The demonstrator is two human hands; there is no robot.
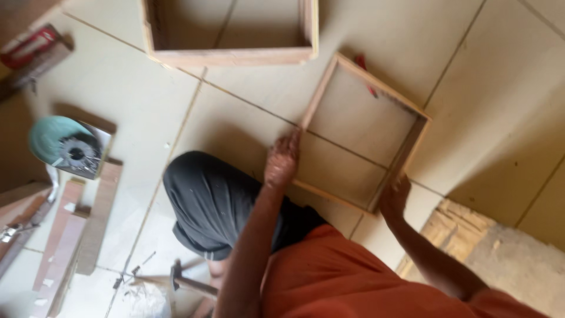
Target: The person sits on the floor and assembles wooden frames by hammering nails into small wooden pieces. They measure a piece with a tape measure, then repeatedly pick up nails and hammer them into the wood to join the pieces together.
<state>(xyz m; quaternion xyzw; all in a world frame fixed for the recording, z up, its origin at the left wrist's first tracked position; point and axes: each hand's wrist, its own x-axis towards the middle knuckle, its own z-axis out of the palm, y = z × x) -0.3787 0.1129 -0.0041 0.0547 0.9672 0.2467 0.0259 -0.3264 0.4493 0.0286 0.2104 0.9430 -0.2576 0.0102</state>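
Landmark: square wooden frame [365,132] lying flat on the tiled floor [500,88]
Left hand [281,160]: pressed on the frame's left rail near its lower corner, fingers spread flat on the wood rather than curled round it
Right hand [394,197]: at the frame's bottom right corner, fingers bent over the rail; whether it truly clamps the wood I cannot tell
In the way: a knee in dark shorts [209,203] sits just left of the frame, under the left arm
Behind the frame: a second, deeper wooden box [232,56], open, near but apart
Under the frame's far edge: a red tool [365,76], mostly hidden
Far left of the frame: a saw [70,150] with a round blade, beside loose wood strips [76,227]
Below the knee: one hammer [191,282]
Counts: two frames, two hands, one hammer, one saw
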